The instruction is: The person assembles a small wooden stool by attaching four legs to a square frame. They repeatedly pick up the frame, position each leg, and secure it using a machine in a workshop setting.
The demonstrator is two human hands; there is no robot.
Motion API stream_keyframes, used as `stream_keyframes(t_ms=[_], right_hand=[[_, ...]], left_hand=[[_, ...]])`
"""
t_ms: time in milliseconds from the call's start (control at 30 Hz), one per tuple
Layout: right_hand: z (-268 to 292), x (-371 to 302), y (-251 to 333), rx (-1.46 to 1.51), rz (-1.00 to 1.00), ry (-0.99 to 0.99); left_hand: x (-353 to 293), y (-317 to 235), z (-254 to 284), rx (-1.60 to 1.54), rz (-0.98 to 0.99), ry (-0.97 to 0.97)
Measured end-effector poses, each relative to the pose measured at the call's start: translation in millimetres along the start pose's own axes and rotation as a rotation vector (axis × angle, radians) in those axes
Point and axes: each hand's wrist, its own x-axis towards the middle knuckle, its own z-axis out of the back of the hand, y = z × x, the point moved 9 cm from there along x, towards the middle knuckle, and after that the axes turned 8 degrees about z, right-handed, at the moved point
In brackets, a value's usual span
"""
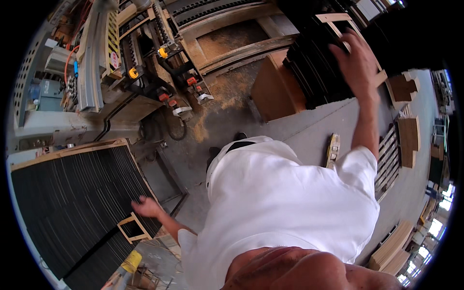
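Note:
My left hand (145,207) reaches down to the near edge of a wide stack of thin black strips (72,203) at the lower left. Its fingers rest loosely on the strips and it holds nothing I can see. A small open wooden frame (133,228) lies on that stack just below the hand. My right hand (356,59) stretches out to the upper right, fingers spread on top of a second pile of black strips (311,72). A light wooden frame (333,19) lies on that pile beyond the fingers.
A woodworking machine (145,63) with orange and yellow knobs stands at the upper left, with sawdust (217,106) on the floor beside it. A brown box (273,89) supports the right pile. Wooden pallets and plank stacks (401,145) line the right side.

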Motion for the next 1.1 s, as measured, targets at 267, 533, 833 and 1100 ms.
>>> stream_keyframes(t_ms=[267, 533, 833, 1100], right_hand=[[-11.6, -33.1, -50.2, 0.066, -0.340, 0.195], [13.4, 9.5, 22.7, 0.383, -0.356, -0.070], [-83.3, 132.0, 175.5, 0.622, 0.028, 0.099], [-235.9, 225.1, 293.0, 0.698, 0.482, 0.170]], left_hand=[[-84.7, -288.1, -158.3, -0.826, -0.047, 0.784], [21.3, -544.8, -313.0, -1.188, 0.099, 1.172], [125.1, -658.5, -481.3, -1.424, 0.749, 1.325], [64.6, -587.6, -401.2, -1.562, 0.558, 1.422]])
